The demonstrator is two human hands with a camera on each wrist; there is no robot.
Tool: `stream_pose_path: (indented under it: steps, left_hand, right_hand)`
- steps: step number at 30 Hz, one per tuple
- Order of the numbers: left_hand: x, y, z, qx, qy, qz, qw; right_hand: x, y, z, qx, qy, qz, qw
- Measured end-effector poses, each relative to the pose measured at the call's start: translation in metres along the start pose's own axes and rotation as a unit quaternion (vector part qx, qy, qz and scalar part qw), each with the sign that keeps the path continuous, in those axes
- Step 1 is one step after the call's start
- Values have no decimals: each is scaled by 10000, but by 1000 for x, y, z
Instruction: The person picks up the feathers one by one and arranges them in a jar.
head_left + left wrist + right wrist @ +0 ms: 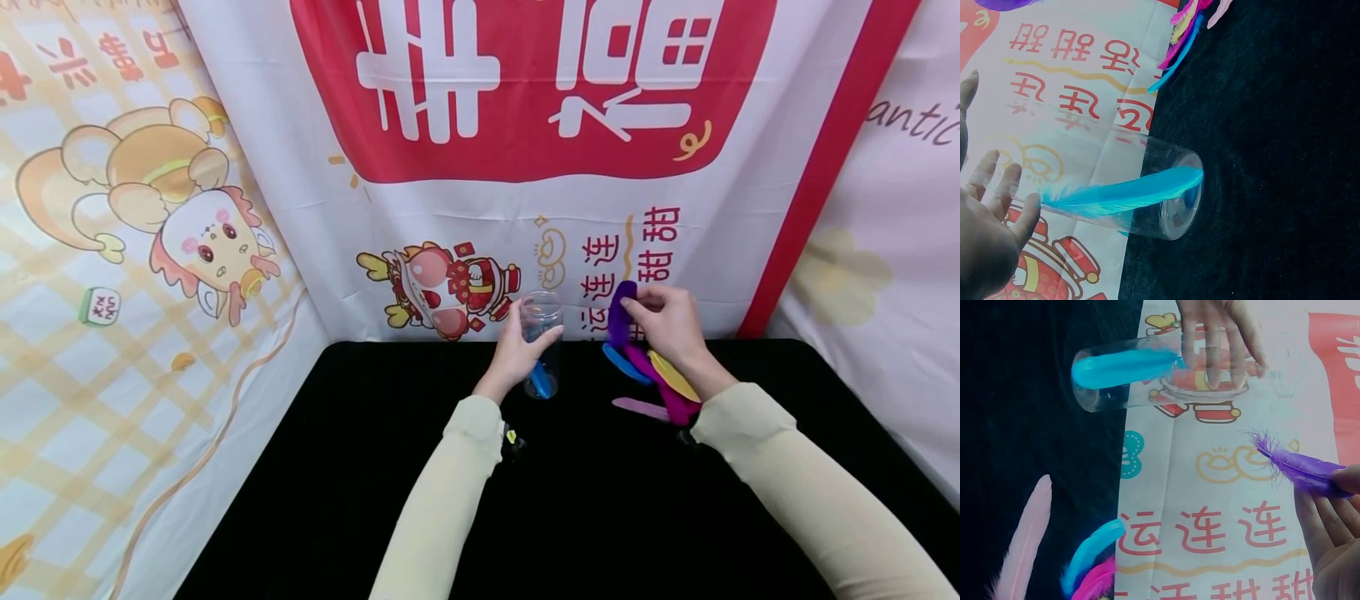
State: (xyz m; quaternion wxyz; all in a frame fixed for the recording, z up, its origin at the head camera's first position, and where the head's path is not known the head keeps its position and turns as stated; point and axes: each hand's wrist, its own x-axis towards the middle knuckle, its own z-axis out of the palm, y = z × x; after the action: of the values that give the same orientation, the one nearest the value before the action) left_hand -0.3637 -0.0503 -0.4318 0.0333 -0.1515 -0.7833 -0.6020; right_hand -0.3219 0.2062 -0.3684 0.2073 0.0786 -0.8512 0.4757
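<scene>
A clear, tall cup (pixel 551 367) stands upright on the black table, and my left hand (pixel 516 346) grips its upper part from the left. Inside the cup leans a blue feather (pixel 1141 190), its tip at the bottom. To the right, my right hand (pixel 670 323) pinches a purple feather (pixel 1304 470) between thumb and fingers, its fluffy quill end free. Below that hand lie a blue feather (pixel 627 364), a yellow feather (pixel 673 377), magenta feathers (pixel 678 408) and a pink feather (pixel 1025 540).
A black cloth covers the table (pixel 585 508). Behind it hangs a white and red printed banner (pixel 315 208). Another printed cloth (pixel 75 350) borders the left side, and a pale one (pixel 885 333) the right.
</scene>
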Motion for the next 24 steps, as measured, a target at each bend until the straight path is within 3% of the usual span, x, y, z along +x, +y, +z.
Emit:
stream_pose_path:
  steps: [24]
  left_hand:
    - [-1,2,0,146,5,-63,9999]
  right_hand:
    - [11,-16,-2,92,350,-218,9991]
